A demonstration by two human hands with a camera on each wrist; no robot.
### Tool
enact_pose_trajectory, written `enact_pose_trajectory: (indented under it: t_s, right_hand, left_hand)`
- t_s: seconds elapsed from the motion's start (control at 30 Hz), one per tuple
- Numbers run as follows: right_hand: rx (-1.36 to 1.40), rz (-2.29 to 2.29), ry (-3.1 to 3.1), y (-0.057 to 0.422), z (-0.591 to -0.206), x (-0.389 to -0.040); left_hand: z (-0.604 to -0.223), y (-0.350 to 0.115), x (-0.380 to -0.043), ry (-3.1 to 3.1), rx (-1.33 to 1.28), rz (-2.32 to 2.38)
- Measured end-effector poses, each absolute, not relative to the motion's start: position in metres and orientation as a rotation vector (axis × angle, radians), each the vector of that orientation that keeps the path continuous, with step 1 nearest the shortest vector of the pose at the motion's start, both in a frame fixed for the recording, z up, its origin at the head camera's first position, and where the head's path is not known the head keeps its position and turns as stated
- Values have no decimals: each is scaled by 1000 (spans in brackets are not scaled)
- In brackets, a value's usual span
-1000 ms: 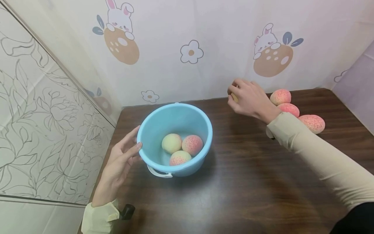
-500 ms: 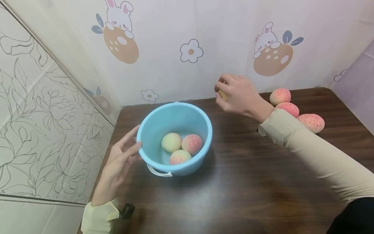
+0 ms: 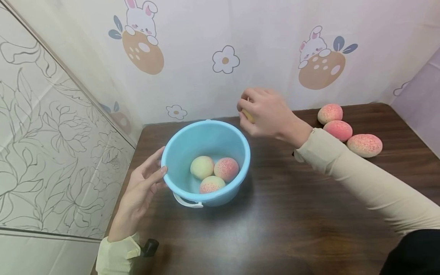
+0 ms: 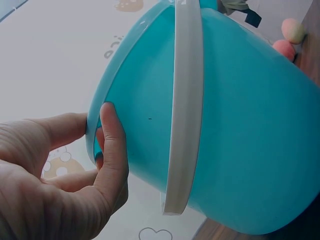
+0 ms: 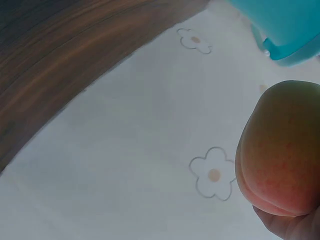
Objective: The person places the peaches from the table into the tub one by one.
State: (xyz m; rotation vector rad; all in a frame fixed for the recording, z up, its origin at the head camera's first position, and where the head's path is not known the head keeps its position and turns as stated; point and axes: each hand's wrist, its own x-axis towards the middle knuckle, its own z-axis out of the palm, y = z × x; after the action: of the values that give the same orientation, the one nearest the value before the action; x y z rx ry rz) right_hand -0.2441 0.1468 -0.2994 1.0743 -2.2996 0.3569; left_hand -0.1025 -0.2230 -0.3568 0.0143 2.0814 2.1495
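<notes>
A light blue bucket (image 3: 206, 133) with a white handle (image 4: 186, 110) stands at the left of the table, tilted toward me in the head view. My left hand (image 3: 139, 187) grips its left rim, thumb on one side and fingers on the other. Inside lie a pale yellow peach (image 3: 202, 167), a pink peach (image 3: 226, 169) and a yellow-pink peach (image 3: 212, 185). Just beyond the bucket's right rim, my right hand (image 3: 266, 114) holds another peach (image 5: 280, 150), yellow-green turning red. Most of that peach is hidden by the hand in the head view.
Three more peaches sit at the back right of the dark wooden table (image 3: 292, 214): a round one (image 3: 330, 114), a pinker one (image 3: 338, 130) and a longer speckled one (image 3: 365, 145). A patterned curtain (image 3: 192, 46) rises along the table's back edge.
My right hand has travelled left with the peach, from near the peaches at the back right to beside the bucket's rim. The left hand and bucket have stayed put.
</notes>
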Motion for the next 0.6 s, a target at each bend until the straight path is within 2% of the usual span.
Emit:
enact_pose_trajectory:
  t_s: [0.6]
  right_hand:
    - [1165,332,-2241,122,-290,-228]
  left_hand:
    - [-356,-222,-102,2088,7,2145]
